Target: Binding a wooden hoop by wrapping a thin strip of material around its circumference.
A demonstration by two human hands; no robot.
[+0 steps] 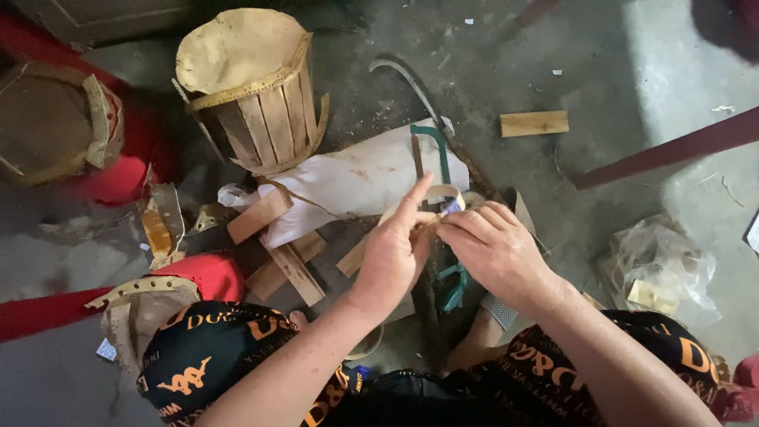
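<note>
Both the left hand (393, 257) and the right hand (492, 247) pinch closed on a thin strip (443, 194) above the floor (632, 79); it looks light, bendy, best held near its ends.

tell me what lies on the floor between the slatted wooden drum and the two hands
In the head view, a crumpled white sheet lies between the slatted wooden drum and the hands, left hand and right hand, with a green-framed saw across it.
</note>
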